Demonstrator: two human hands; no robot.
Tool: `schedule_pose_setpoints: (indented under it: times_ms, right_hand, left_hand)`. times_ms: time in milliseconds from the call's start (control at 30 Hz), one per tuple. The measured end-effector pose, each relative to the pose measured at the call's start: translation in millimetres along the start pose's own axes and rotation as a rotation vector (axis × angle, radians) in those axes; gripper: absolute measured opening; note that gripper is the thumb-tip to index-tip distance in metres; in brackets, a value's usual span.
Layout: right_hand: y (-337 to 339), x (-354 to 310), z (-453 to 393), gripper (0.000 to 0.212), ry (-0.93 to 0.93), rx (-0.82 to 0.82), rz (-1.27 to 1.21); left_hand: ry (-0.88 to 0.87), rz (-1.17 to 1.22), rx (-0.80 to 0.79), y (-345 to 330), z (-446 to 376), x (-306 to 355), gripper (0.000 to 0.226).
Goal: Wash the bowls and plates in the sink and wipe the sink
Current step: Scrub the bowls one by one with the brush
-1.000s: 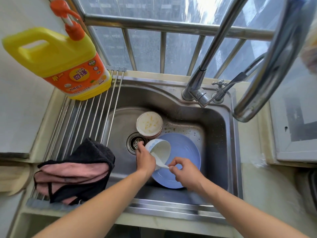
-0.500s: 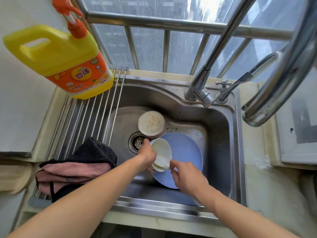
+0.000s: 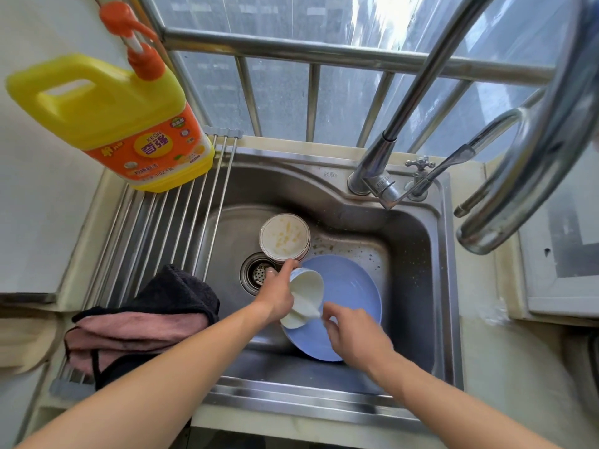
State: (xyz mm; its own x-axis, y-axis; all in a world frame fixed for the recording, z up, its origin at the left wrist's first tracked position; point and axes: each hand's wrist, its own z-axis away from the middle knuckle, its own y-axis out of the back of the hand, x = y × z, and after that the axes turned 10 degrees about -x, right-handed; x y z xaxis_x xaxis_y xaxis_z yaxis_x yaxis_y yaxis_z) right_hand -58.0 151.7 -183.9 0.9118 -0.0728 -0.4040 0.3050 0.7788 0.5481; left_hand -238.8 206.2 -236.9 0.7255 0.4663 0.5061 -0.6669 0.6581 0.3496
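Note:
My left hand [image 3: 275, 296] grips a small white bowl [image 3: 306, 288] by its outer side and holds it tilted over the blue plate [image 3: 353, 283], which lies in the steel sink [image 3: 418, 286]. My right hand [image 3: 355, 335] pinches the bowl's lower rim with thumb and forefinger. Just under the bowl shows a second white piece [image 3: 295, 319]; I cannot tell what it is. A stack of dirty bowls [image 3: 284, 236] with yellowish residue stands behind, beside the drain [image 3: 259, 273].
A yellow detergent bottle [image 3: 110, 124] stands at the back left on a roll-up rack [image 3: 168, 228]. Black cloth [image 3: 176, 293] and pink cloth [image 3: 136, 328] lie on the rack's near end. The faucet [image 3: 385, 157] rises at the back right; its spout hangs over the sink's right side.
My left hand has turned the white bowl so that its opening faces more to the right. My right hand has stayed at the bowl's lower rim. The plate and bowl stack have not moved.

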Motion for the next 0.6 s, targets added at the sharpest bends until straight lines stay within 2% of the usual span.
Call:
schedule_pose_setpoints:
  times_ms: [33, 100, 133, 167, 200, 233, 300, 333, 400, 467, 533, 600]
  right_hand:
    - [-2.7, -2.1, 0.7, 0.006, -0.049, -0.062, -0.317]
    - [-1.9, 0.0, 0.2, 0.011, -0.201, -0.228, -0.848]
    - [-1.9, 6.1, -0.4, 0.012, -0.24, -0.259, -0.91]
    - [-0.3, 11.8, -1.3, 0.011, -0.221, -0.225, -0.834]
    - [3.2, 16.2, -1.8, 0.008, -0.16, -0.145, -0.584]
    - [7.0, 20.1, -2.8, 0.004, -0.102, -0.078, -0.227]
    - [15.3, 13.5, -0.1, 0.025, -0.004, -0.012, 0.406]
    - [18.0, 7.8, 1.7, 0.04, 0.038, 0.008, 0.545]
    - [14.8, 0.3, 4.1, 0.053, 0.042, -0.001, 0.599]
    - [4.0, -5.9, 8.2, 0.038, 0.017, -0.016, 0.407]
    - [-7.7, -13.3, 9.3, 0.011, -0.036, -0.042, -0.057]
    - [-6.9, -13.3, 5.0, 0.007, -0.122, -0.133, -0.521]
  left_hand:
    - [-0.008, -0.006, 0.004, -0.5, 0.1, -0.7, 0.064]
    - [-0.023, -0.021, 0.003, -1.4, 0.2, -2.1, 0.065]
    - [-0.022, -0.017, -0.005, -1.4, 0.0, -2.2, 0.065]
    - [-0.026, -0.017, -0.011, -2.0, -1.4, -2.4, 0.064]
    - [-0.03, -0.024, -0.017, -2.4, -1.7, -1.2, 0.063]
    - [-0.036, -0.031, -0.021, -2.9, -1.6, -0.3, 0.061]
    - [-0.037, -0.035, -0.019, -2.8, 0.0, 0.6, 0.054]
    - [-0.028, -0.032, -0.02, -1.4, 0.5, 1.0, 0.051]
    - [-0.011, -0.015, -0.024, 1.6, -0.5, -0.7, 0.052]
    - [-0.002, -0.007, -0.028, 3.6, 0.7, 0.1, 0.057]
    - [-0.004, -0.02, -0.026, 3.1, 2.5, 1.5, 0.058]
    - [-0.003, -0.035, -0.025, 1.3, 1.5, 0.9, 0.054]
